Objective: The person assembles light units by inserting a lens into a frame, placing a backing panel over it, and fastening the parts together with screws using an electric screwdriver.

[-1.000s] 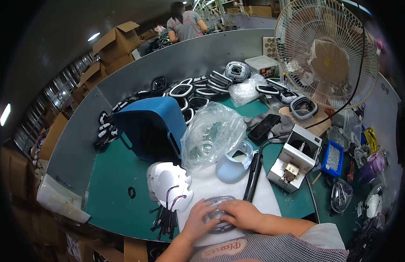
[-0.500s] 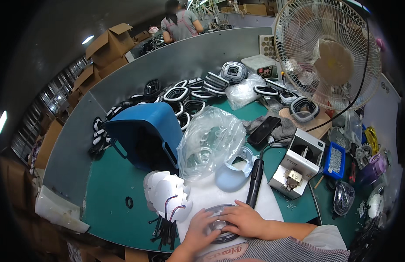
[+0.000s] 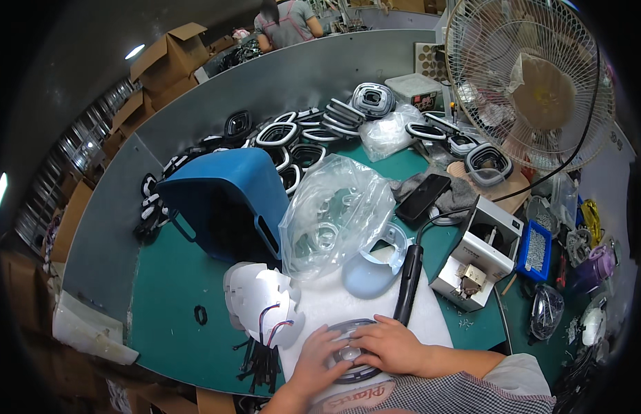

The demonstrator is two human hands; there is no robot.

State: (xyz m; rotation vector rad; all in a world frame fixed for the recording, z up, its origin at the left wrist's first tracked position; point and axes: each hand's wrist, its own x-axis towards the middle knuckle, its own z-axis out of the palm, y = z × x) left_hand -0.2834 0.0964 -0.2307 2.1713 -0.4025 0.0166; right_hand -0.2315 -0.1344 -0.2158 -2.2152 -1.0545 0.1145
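In front of me on a white foam sheet (image 3: 431, 331) lies a grey ring-shaped frame with a clear domed centre (image 3: 349, 353). My left hand (image 3: 319, 362) grips its left side, fingers over the far rim and thumb near the front. My right hand (image 3: 388, 345) grips the right side, fingers bent over the top and thumb by the centre. Both palms partly hide the frame. Just beyond my right hand is a black-handled corded tool (image 3: 409, 283). White curved shells with wires (image 3: 261, 300) are stacked to the left of my hands.
A pale blue visor-like cover (image 3: 370, 276), a clear plastic bag (image 3: 331, 221) and a tipped blue bin (image 3: 227, 183) lie beyond. At right stand a grey machine (image 3: 476, 255), a blue tray of small parts (image 3: 534, 250) and a fan (image 3: 531, 90). Many ring frames (image 3: 277, 134) line the back wall.
The view has shifted slightly, so the bench appears a little displaced. Both hands stay on the ring-shaped frame, with only slight finger movement.
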